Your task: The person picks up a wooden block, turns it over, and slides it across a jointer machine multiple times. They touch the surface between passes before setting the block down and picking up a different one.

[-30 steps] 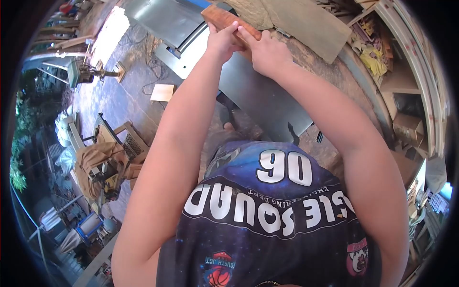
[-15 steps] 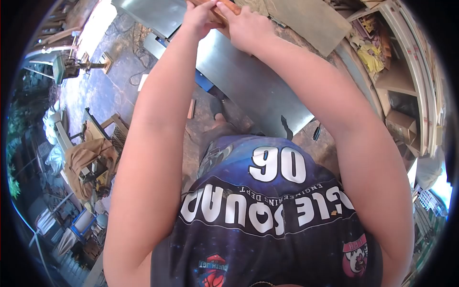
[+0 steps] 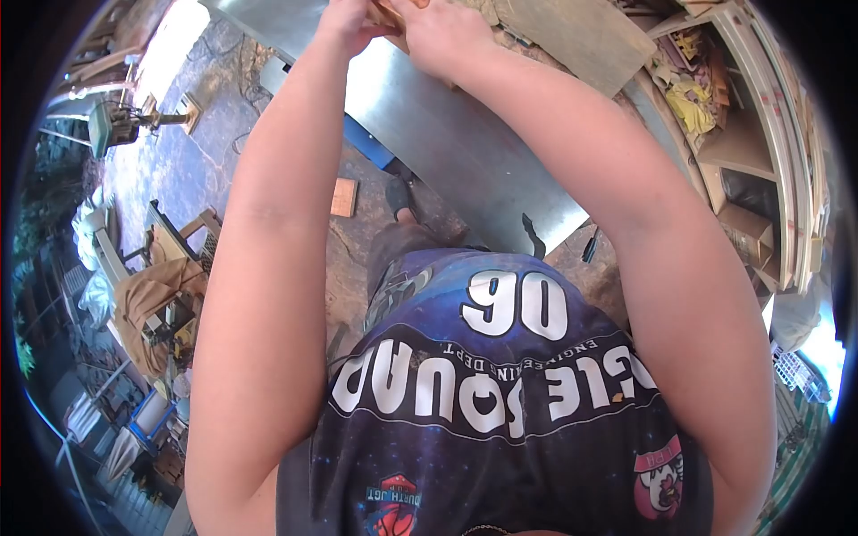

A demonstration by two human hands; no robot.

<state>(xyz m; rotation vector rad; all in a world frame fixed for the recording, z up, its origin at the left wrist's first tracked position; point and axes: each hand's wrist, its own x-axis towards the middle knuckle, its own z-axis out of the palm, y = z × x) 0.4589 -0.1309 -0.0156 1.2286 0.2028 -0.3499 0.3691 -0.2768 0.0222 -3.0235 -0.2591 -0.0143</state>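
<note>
Both of my arms stretch forward to the top edge of the view. My left hand (image 3: 347, 25) and my right hand (image 3: 444, 37) are closed side by side on a reddish-brown piece of wood (image 3: 384, 14). Only a small part of the wood shows between them; its far part is cut off by the frame. Beneath the hands lies a long, smooth grey metal table (image 3: 465, 147), with the wood close over its far end.
A small wood block (image 3: 343, 197) lies on the floor left of the table. A flat board (image 3: 576, 40) is at the upper right, beside a shelf (image 3: 737, 147) of scraps. A brown cloth (image 3: 147, 308) covers clutter at left. A black strap (image 3: 534, 235) hangs at the table's near end.
Both hands have shifted a little up and left with the wood, so less of it shows. The wood block on the floor has come into fuller view beside my left arm.
</note>
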